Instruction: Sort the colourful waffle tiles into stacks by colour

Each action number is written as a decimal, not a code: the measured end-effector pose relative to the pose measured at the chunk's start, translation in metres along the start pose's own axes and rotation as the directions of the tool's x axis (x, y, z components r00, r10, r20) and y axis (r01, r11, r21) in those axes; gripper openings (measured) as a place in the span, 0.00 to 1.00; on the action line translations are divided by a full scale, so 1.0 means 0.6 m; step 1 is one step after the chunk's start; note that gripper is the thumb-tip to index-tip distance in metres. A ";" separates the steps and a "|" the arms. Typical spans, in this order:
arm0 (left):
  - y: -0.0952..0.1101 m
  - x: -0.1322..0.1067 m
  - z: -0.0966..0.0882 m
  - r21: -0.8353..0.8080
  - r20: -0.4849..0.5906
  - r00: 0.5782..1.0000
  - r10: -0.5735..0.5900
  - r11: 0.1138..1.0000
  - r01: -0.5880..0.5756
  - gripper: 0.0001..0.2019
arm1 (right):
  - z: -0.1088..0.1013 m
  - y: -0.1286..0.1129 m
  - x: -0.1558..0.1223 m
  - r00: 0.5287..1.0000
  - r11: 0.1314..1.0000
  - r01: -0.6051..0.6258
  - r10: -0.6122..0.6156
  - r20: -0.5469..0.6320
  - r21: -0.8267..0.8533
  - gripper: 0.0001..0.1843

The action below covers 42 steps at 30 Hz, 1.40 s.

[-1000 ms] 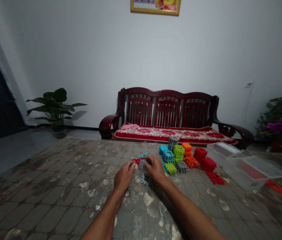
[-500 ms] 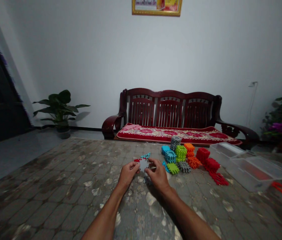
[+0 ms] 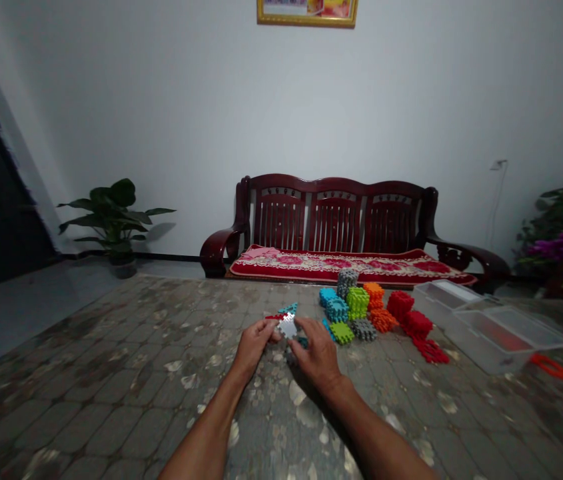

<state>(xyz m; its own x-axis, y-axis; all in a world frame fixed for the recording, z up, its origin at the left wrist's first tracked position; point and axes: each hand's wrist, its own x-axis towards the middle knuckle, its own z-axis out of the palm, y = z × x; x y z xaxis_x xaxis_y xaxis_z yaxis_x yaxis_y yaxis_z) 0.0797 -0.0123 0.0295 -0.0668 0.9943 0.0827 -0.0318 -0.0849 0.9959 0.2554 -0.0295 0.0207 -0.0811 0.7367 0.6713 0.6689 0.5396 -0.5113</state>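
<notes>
Above the table, a light grey interlocking tile with notched edges is between my two hands, its face bright with reflected light. A red piece adjoins its upper left edge, and a blue piece lies just beyond; whether they are joined is hard to tell. My left hand pinches the assembly at its left side. Fingers and thumb of my right hand curve around the tile's right side. Beneath the right hand, a darker grey piece is partly hidden.
Stacked tiles stand right of my hands: blue, lime green, dark grey, orange and red. Farther right is a clear plastic box beside an orange-red item. A wooden bench stands behind the patterned table.
The grey tile has turned and now catches the light, showing its notched edge. My right fingers have shifted slightly along its side. The whole view has moved a little.
</notes>
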 end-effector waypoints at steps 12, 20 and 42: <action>-0.022 0.008 0.003 0.293 -0.043 0.994 0.102 0.952 -0.085 0.17 | -0.098 0.096 -0.042 0.952 0.954 -0.283 0.292 -0.096 0.099 0.26; -0.021 0.000 -0.002 0.483 0.026 0.990 0.142 0.865 -0.137 0.15 | -0.089 0.101 -0.044 0.953 0.954 -0.282 0.291 -0.081 0.104 0.24; -0.018 0.007 0.003 0.566 0.030 0.985 0.172 0.809 -0.159 0.13 | -0.093 0.120 -0.030 0.951 0.962 -0.265 0.251 -0.182 -0.059 0.24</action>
<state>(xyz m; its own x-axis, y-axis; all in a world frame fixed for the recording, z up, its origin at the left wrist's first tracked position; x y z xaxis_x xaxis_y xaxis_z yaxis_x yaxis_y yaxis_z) 0.0815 -0.0070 0.0190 -0.0408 0.9663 0.2541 0.5491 -0.1908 0.8137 0.3462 -0.0268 0.0018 0.2248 0.7618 0.6075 0.7089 0.2999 -0.6383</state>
